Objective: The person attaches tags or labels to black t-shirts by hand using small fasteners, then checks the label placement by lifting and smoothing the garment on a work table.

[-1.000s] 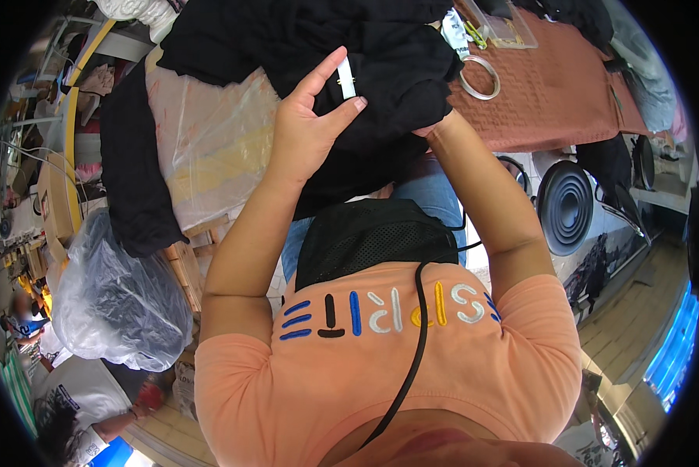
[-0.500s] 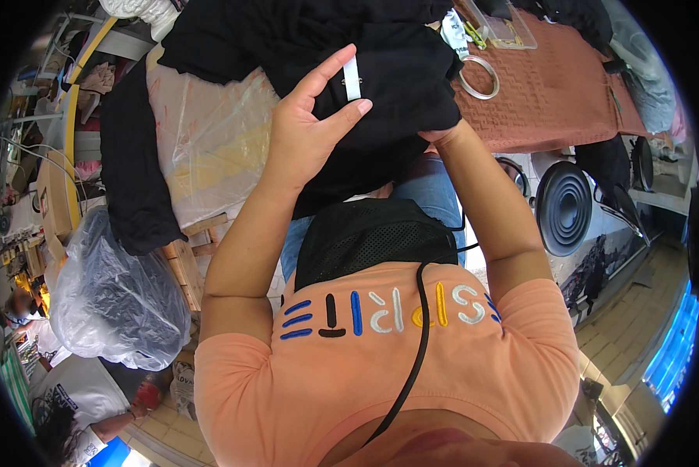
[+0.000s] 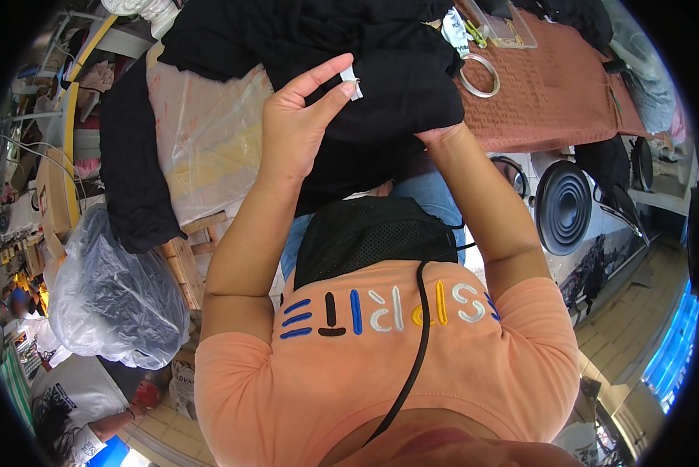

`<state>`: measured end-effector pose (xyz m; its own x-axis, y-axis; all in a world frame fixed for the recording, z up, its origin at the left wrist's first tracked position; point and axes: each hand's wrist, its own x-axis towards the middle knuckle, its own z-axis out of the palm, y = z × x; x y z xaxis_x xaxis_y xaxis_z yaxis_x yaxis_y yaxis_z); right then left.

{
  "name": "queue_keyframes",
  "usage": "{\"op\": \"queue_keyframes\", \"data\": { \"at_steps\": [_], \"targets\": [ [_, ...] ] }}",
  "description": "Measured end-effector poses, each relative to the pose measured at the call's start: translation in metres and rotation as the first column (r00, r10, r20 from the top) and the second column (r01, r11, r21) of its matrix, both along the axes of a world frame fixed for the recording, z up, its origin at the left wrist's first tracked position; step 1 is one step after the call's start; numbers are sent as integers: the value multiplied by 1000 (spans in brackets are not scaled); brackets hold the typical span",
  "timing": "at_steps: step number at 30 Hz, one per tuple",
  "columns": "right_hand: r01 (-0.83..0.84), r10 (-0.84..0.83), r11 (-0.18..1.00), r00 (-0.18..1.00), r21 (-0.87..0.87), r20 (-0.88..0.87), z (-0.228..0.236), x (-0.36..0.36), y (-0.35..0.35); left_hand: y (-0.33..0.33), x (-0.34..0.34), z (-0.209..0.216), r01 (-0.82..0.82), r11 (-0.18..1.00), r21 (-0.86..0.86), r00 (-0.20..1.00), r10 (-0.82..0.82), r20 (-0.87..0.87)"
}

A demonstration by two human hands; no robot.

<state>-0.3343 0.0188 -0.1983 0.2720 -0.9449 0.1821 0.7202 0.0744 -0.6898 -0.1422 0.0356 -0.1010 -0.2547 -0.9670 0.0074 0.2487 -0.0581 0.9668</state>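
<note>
Black fabric (image 3: 404,93) is spread over the table edge and hangs down toward my lap. On it lies a small white strip (image 3: 356,88) with a tiny metallic-looking bit at its side, too small to make out. My left hand (image 3: 299,124) has it between thumb and index finger, the thumb lying across its middle and the fingertip at its upper end. My right hand (image 3: 441,136) reaches under the right edge of the black fabric. Cloth covers its fingers, so whether they grip anything is hidden.
Right of the fabric, a ring-shaped roll (image 3: 479,76) and a clear plastic box (image 3: 513,31) sit on a brown textured cover (image 3: 548,93). Plastic sheeting (image 3: 209,140) covers the left surface. A filled clear bag (image 3: 120,296) stands lower left; a black fan-like disc (image 3: 564,208), right.
My left thumb has moved up and onto the white strip, closing the gap to the index finger. The strip now looks tilted and partly covered. My right hand has barely shifted.
</note>
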Motion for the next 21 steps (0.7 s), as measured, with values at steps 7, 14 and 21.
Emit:
{"op": "queue_keyframes", "data": {
  "at_steps": [7, 14, 21],
  "targets": [
    [209, -369, 924, 706, -319, -605, -5, -21, -5, 0, 6, 3, 70, 997, 43, 997, -72, 43],
    [-282, -854, 499, 2, -819, -521, -8, -62, -14, -1, 11, 7, 88, 995, 38, 990, -92, 109],
    [-287, -788, 604, -78, -743, -611, -33, -67, -13, -1, 11, 10, 107, 994, 36, 985, -111, 132]
  ]
}}
